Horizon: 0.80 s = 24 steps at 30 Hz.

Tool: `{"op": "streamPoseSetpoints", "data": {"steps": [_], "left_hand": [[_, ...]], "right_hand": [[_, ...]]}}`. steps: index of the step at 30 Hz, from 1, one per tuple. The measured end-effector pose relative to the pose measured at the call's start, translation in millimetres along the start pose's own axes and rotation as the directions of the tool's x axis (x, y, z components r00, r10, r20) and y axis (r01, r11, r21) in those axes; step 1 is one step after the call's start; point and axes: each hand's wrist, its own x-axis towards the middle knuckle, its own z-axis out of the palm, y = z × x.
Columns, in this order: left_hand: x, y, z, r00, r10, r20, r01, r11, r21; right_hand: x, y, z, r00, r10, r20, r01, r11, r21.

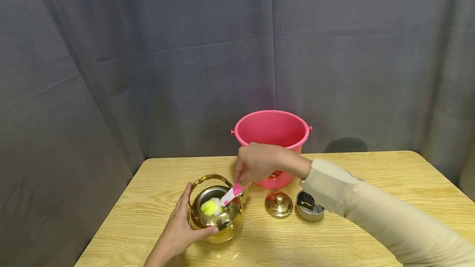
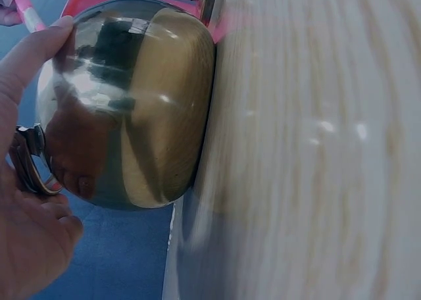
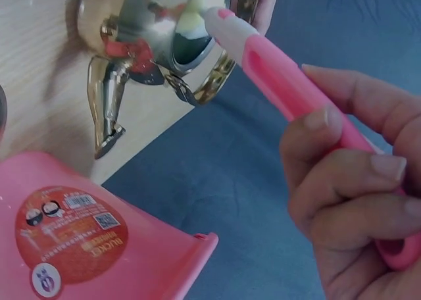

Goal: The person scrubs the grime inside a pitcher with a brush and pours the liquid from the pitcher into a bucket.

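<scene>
A shiny gold metal teapot [image 1: 230, 223] with an arched handle [image 1: 208, 177] and a spout [image 3: 108, 109] stands upright and lidless on the table. My left hand [image 1: 182, 226] grips it from the left side, thumb on the near side of its body and fingers beside the handle. From above, my right hand [image 1: 256, 162] holds a sponge brush by its pink handle [image 3: 289, 79], the fingers wrapped round it. The brush's yellow and white sponge head [image 1: 211, 207] sits in the teapot's mouth; its lower part is hidden inside.
Behind my right hand stands a pink bucket [image 1: 245, 125] with a round red label. A gold lid [image 1: 278, 205] and a small round metal container with a black part [image 1: 309, 215] lie right of the teapot. Grey curtains [image 1: 208, 73] surround the wooden table [image 1: 167, 176].
</scene>
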Motion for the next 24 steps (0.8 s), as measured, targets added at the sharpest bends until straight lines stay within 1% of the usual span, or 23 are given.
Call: {"op": "streamPoseSetpoints", "data": {"steps": [4, 9, 14, 17, 20, 24], "left_hand": [[-0.5, 0.0, -0.3, 1.0, -0.001, -0.002, 0.001, 1.0, 0.004], [-0.6, -0.6, -0.5, 1.0, 0.024, -0.011, -0.024, 1.0, 0.019], [-1.2, -0.9, -0.6, 0.999, 0.039, -0.018, -0.039, 0.999, 0.028], [-1.4, -1.0, -0.6, 0.999, 0.031, -0.013, -0.031, 0.999, 0.024], [-1.5, -0.3, -0.7, 1.0, 0.021, -0.006, -0.021, 1.0, 0.017], [-0.2, 1.4, -0.4, 1.0, 0.011, -0.004, -0.011, 1.0, 0.018]], "right_hand": [[4.3, -2.1, -3.7, 0.999, 0.026, 0.03, -0.026, 1.0, -0.004], [8.0, -3.6, -7.1, 0.996, 0.053, 0.07, -0.055, 0.998, 0.02], [14.0, -6.1, -11.9, 0.992, 0.071, 0.106, -0.073, 0.997, 0.012], [18.8, -8.8, -15.8, 0.988, 0.078, 0.133, -0.08, 0.997, 0.004], [24.1, -12.2, -20.2, 0.985, 0.071, 0.16, -0.07, 0.997, -0.017], [32.0, -17.1, -26.1, 0.974, 0.091, 0.207, -0.085, 0.996, -0.035]]}}
